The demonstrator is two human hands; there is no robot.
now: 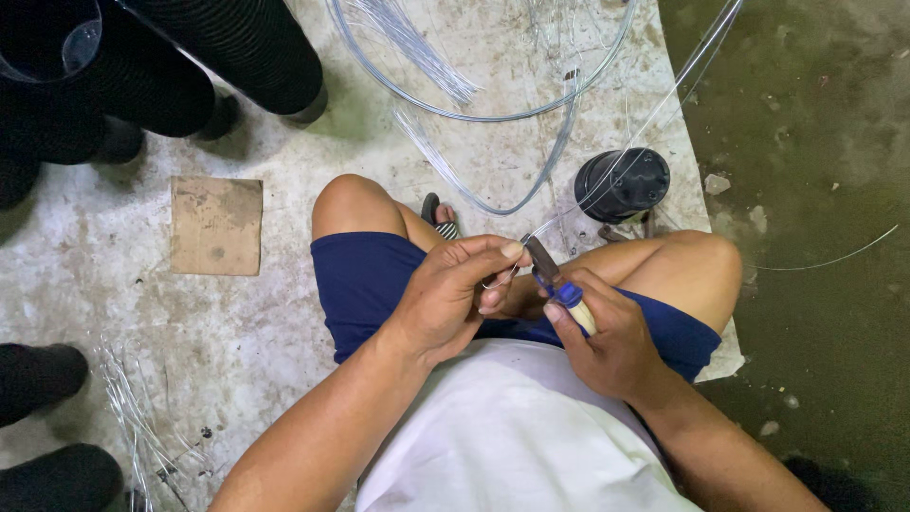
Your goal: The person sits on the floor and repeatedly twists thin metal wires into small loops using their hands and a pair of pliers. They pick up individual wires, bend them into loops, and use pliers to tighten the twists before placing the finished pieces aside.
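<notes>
Right at the lap, pliers (550,270) bite a thin wire (607,175) between two hands.

Gripped by its blue and pale handles, the tool sits in the right hand (607,341), whose fingers are curled tight around it; the left hand (455,294) pinches a small wire loop (498,280) at the tool's 9 o'clock, fingertips pressed together. From the jaws the wire runs toward 1 o'clock, passing over a black pot (621,183). Coiled wire (493,118) lies at 12 o'clock on the concrete floor (237,322), a cardboard scrap (216,226) at 9 o'clock, stacked black pots (142,66) at 10 o'clock.
</notes>
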